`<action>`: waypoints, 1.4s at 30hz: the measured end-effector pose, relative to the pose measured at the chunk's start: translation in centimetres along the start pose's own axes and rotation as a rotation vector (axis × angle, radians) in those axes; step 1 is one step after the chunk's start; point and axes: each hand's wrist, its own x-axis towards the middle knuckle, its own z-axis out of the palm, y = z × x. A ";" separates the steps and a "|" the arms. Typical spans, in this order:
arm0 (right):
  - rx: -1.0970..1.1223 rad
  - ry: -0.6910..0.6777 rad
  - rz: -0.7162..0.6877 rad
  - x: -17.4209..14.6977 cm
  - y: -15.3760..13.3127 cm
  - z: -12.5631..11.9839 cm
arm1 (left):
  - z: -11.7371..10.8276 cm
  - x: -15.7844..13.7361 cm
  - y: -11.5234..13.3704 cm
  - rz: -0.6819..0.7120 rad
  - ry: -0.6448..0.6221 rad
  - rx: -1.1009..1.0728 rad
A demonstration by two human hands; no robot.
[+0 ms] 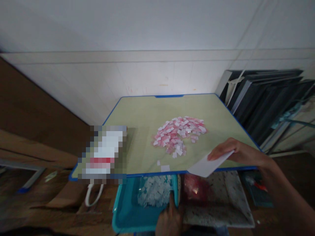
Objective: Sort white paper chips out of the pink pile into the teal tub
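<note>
My right hand [227,150] is closed on a white sheet of paper or card [206,166], held tilted over the table's front edge. My left hand [169,219] is at the near right corner of a teal tub [117,209], its index finger stretched along the inner wall and the other fingers bent at the rim. Small white pieces [156,191] lie heaped in the tub, partly inside what looks like clear plastic. On the pale green tabletop [140,111] is a loose pile of pink and white slips [180,132]. Two stray white pieces [165,168] lie near its front edge.
A blurred-out white box-like object [107,147] stands on the table's left, with a white loop [93,196] below. Right of the tub, a stained grey tray [221,209] holds a red plastic-wrapped bundle [197,188]. Dark flat panels [268,98] lean at the right, by the white wall [157,75].
</note>
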 end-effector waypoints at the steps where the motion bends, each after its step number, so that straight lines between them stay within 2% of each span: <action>1: 0.000 0.003 0.003 -0.3 0.0 0.0 | 0.0 0.0 0.0 0.003 0.007 0.007; 7: -0.021 0.053 0.019 -2.1 -0.1 -0.3 | 0.4 0.0 -0.1 0.019 0.063 0.025; 10: -0.142 0.213 0.052 -2.6 0.7 -0.7 | 0.4 0.0 -0.1 0.017 0.078 0.037; 13: -0.223 0.406 0.169 -2.5 1.8 -1.3 | 0.3 0.0 -0.1 0.031 0.088 0.035; 16: -0.195 0.482 0.240 -1.7 3.2 -1.8 | 0.3 0.0 -0.1 0.038 0.079 0.042; 21: -0.133 0.435 0.253 0.2 4.4 -2.1 | 0.6 0.2 -0.2 0.041 0.076 0.041; 27: -0.067 0.310 0.265 1.2 3.7 -1.4 | 0.5 0.1 -0.1 0.033 0.098 0.046; 33: -0.055 0.241 0.264 0.8 3.0 -0.4 | 0.2 0.0 -0.1 0.031 0.079 0.048; 42: -0.139 0.193 0.229 -1.1 0.9 0.6 | 0.2 -0.2 0.0 0.040 0.161 0.021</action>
